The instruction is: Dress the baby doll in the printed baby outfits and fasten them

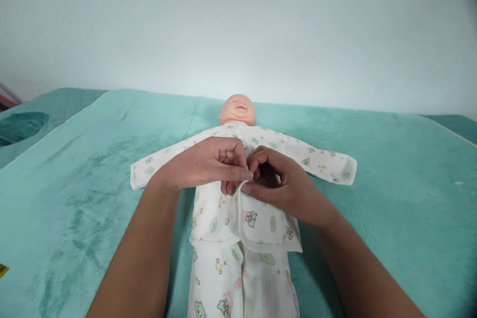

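A baby doll (238,109) lies on its back, dressed in a white long-sleeved baby jacket (216,208) with green bear prints. Matching trousers (216,283) cover its legs. Over the doll's chest, my left hand (223,161) pinches the jacket's front edge between thumb and fingers. Close against it, my right hand (274,179) grips the other side of that front opening, its fingers curled. Below my hands the white-trimmed edges run down to the hem, where they part slightly. Any fastener between my fingertips is hidden.
A teal plush blanket (93,208) spreads under the doll, with fold marks in it. Behind it rises a pale wall (238,25). A dark green rounded shape (22,126) lies at the far left, and a small yellow item (3,270) shows at the left edge.
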A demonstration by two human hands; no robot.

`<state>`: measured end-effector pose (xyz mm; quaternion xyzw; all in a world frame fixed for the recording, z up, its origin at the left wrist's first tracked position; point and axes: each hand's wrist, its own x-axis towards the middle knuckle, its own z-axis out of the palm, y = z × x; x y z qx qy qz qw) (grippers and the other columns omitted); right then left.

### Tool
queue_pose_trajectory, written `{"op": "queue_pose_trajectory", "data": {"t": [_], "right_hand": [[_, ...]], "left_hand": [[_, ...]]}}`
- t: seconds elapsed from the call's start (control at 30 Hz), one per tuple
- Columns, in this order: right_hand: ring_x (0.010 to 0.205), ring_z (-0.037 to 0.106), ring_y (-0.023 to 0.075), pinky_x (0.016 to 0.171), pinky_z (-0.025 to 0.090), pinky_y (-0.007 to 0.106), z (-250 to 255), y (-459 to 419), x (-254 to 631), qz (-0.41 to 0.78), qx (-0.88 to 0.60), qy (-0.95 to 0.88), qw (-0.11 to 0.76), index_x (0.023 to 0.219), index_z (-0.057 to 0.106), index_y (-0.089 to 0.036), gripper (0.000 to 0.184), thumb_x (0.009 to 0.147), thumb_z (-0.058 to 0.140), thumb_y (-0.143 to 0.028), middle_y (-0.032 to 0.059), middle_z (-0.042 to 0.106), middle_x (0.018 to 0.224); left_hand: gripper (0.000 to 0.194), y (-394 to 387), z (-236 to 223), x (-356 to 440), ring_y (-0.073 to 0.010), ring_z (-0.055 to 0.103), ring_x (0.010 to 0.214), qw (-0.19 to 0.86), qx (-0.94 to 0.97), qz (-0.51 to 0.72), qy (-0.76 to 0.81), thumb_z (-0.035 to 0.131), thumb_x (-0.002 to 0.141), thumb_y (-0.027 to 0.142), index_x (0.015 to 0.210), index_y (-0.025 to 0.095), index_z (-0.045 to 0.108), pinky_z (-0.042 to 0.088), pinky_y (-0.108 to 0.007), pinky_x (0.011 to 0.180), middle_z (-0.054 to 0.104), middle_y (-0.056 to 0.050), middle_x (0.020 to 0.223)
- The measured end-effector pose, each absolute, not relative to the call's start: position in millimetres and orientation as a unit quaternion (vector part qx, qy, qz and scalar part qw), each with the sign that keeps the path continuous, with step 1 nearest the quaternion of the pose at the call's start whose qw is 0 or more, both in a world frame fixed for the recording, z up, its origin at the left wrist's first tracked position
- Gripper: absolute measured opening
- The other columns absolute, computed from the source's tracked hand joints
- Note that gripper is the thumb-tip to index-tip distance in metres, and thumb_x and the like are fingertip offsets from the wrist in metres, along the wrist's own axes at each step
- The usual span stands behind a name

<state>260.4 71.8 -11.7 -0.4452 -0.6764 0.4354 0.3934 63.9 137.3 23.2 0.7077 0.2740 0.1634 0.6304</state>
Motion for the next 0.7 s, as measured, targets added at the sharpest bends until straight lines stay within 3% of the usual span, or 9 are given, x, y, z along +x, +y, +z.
{"op": "queue_pose_trajectory", "data": {"t": [0.23,0.4,0.7], "right_hand": [[0.068,0.044,0.0118,0.060,0.036,0.027,-10.9,70.7,259.3,0.428,-0.455,-0.682,0.380,0.087,0.053,-0.022,0.017,0.081,0.070,-0.024,-0.0003,0.057,0.087],[0.072,0.045,0.0125,0.062,0.037,0.026,-9.9,73.0,262.9,0.446,-0.460,-0.667,0.381,0.086,0.055,-0.022,0.021,0.079,0.074,-0.028,-0.0011,0.054,0.084],[0.066,0.042,0.0105,0.057,0.037,0.024,-8.7,74.0,263.6,0.482,-0.448,-0.649,0.381,0.085,0.055,-0.022,0.028,0.076,0.080,-0.032,-0.0022,0.051,0.081]], "left_hand": [[0.014,134.8,23.4,63.7,-0.0102,0.065,0.057,0.586,0.726,0.146,0.328,0.066,0.081,0.017,0.075,0.019,0.054,0.050,-0.019,0.052,0.060,0.005,0.064],[0.015,136.2,21.6,62.8,-0.0111,0.065,0.057,0.623,0.708,0.158,0.294,0.060,0.080,0.008,0.078,0.020,0.051,0.052,-0.020,0.054,0.059,0.006,0.057],[0.012,139.3,20.5,60.2,-0.0113,0.064,0.058,0.665,0.686,0.154,0.252,0.062,0.082,0.009,0.082,0.018,0.054,0.052,-0.022,0.056,0.064,0.003,0.060]]}}
